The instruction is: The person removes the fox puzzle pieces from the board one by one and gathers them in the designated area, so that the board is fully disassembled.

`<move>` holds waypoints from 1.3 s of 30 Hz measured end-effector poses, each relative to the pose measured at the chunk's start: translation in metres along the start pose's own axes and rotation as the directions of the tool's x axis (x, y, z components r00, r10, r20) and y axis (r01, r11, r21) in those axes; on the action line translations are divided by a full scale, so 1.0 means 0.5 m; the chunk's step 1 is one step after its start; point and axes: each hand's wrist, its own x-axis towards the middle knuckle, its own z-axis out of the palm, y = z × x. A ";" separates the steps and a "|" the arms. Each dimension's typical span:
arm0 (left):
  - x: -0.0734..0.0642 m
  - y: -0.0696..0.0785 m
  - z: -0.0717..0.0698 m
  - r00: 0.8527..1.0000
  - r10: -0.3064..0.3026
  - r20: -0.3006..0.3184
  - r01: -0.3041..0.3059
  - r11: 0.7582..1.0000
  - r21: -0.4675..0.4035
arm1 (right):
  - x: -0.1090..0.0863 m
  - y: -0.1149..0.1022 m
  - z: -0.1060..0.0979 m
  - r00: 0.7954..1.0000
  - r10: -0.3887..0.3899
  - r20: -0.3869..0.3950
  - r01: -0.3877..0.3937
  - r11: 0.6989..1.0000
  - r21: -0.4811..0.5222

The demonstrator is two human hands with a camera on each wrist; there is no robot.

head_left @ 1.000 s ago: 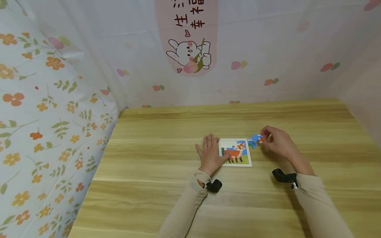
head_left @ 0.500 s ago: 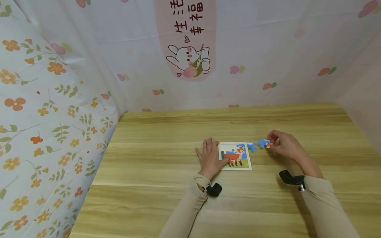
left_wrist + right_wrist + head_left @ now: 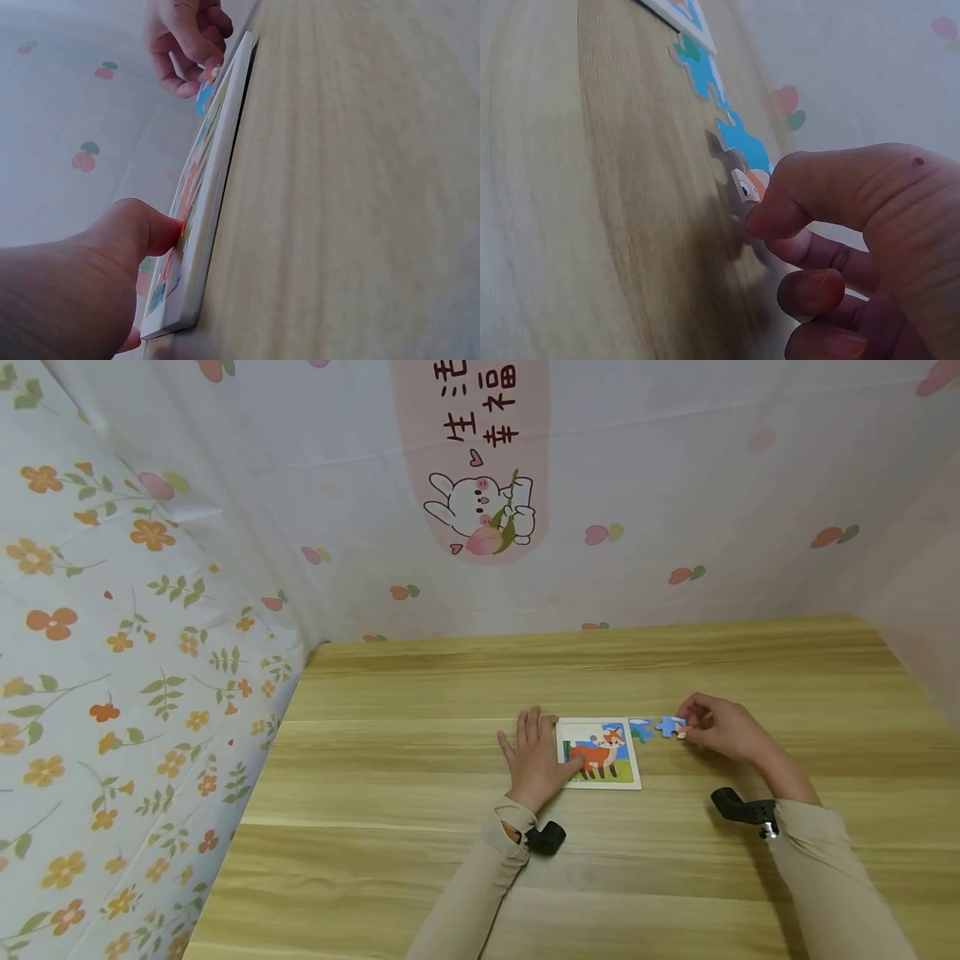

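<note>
Held piece: a blue jigsaw piece with an orange-and-white patch and a printed eye [image 3: 744, 142], in the air just above the table, its shadow below.
Right grip: thumb and fingertips of the right hand [image 3: 723, 728] pinch the piece by its patterned end.
Loose piece: a blue-and-green jigsaw piece [image 3: 700, 71], flat between held piece and tray, just beside the tray's right edge.
Tray: a flat, white-rimmed puzzle tray [image 3: 219, 150] with an orange fox picture [image 3: 596, 755], pale at upper left.
Left grip: the left hand [image 3: 535, 764], fingers spread at the tray's left edge, thumb resting on the picture.
Support: a yellowish wood-grain table [image 3: 390, 760].
Backdrop: a white cloth with a printed rabbit [image 3: 480, 514]; at left, an orange-flowered cloth [image 3: 97, 710].
</note>
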 end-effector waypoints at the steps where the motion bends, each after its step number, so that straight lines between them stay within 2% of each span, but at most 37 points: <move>1: 0.000 0.000 0.000 1.000 -0.001 0.000 0.001 1.000 0.000 | -0.001 0.001 0.000 1.000 -0.002 -0.002 0.002 1.000 -0.002; 7: 0.000 0.000 0.000 1.000 0.004 -0.008 -0.004 1.000 -0.004 | 0.000 0.004 0.002 1.000 0.000 0.015 0.000 1.000 0.020; 17: -0.002 -0.002 0.002 1.000 0.010 -0.013 -0.010 1.000 -0.003 | 0.006 0.005 0.004 0.996 0.044 0.072 -0.048 0.997 0.061; 27: -0.002 0.001 0.004 1.000 0.016 -0.018 -0.016 1.000 0.007 | 0.011 0.005 -0.003 0.993 0.075 0.094 -0.079 0.996 0.040; 32: -0.004 0.002 0.004 0.999 0.035 -0.040 -0.035 0.999 0.004 | 0.010 0.005 -0.002 0.990 0.090 0.105 -0.095 0.995 0.044; 39: -0.001 0.001 0.001 1.000 0.018 -0.025 -0.018 1.000 0.000 | 0.013 0.003 0.000 0.990 0.096 0.102 -0.103 0.993 0.065</move>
